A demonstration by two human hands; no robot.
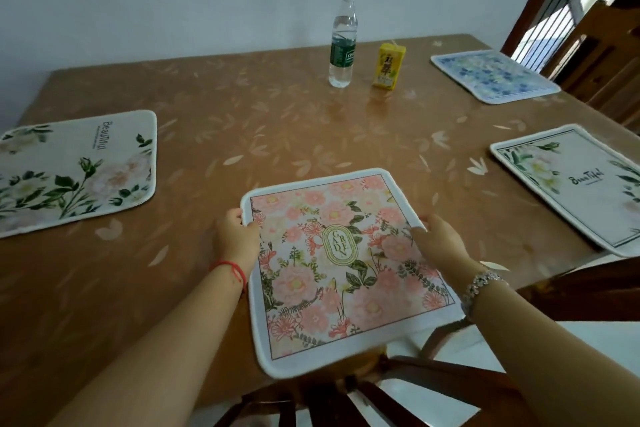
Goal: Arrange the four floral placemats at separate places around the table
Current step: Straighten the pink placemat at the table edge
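A pink floral placemat (346, 267) marked "Garden" lies at the near edge of the table, its near corner hanging past the edge. My left hand (237, 237) grips its left edge, thumb on top. My right hand (438, 241) holds its right edge, fingers over the mat. A cream placemat with green leaves and pale roses (74, 170) lies flat at the left. A white placemat with green leaves (575, 184) lies at the right, partly over the table edge. A blue floral placemat (493, 74) lies at the far right corner.
The table (242, 121) wears a brown cloth with a leaf pattern. A clear water bottle (343, 42) and a yellow drink carton (388, 66) stand near the far middle. Dark wooden chairs stand below the near edge (346, 399) and at the right (602, 66).
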